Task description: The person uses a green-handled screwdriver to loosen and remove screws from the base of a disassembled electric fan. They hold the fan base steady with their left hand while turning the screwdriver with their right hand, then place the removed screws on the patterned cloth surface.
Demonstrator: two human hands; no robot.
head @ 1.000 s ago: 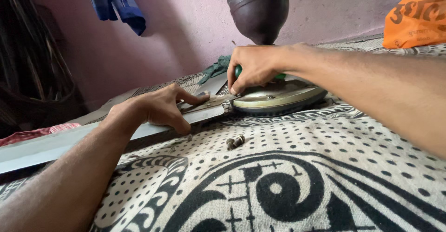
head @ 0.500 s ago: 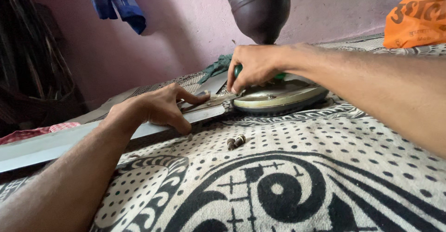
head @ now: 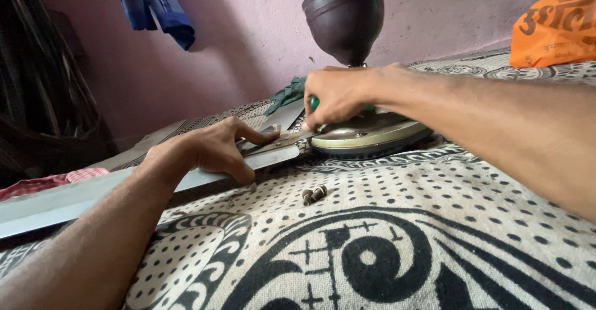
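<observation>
Green-handled screwdriver (head: 315, 103) gripped by right hand (head: 335, 94) over motor (head: 366, 135), unmoved; left hand (head: 214, 150) stays flat, open, on blade (head: 74, 197); screws (head: 313, 194) lie before motor.

Package: orange plastic bag (head: 554, 29), the only one in view.
Place: far right corner at the top, resting on the patterned black-and-white cloth (head: 434, 223), close against the pink wall (head: 248, 55).
Shape: soft, bulging, crumpled; cut off by the right edge.
Colours: bright orange with dark red printing across the face.
Position to hands: well apart from both, behind the right forearm.
Labels: none seen beyond the bag's print.
Signs: none.
Screens: none.
</observation>
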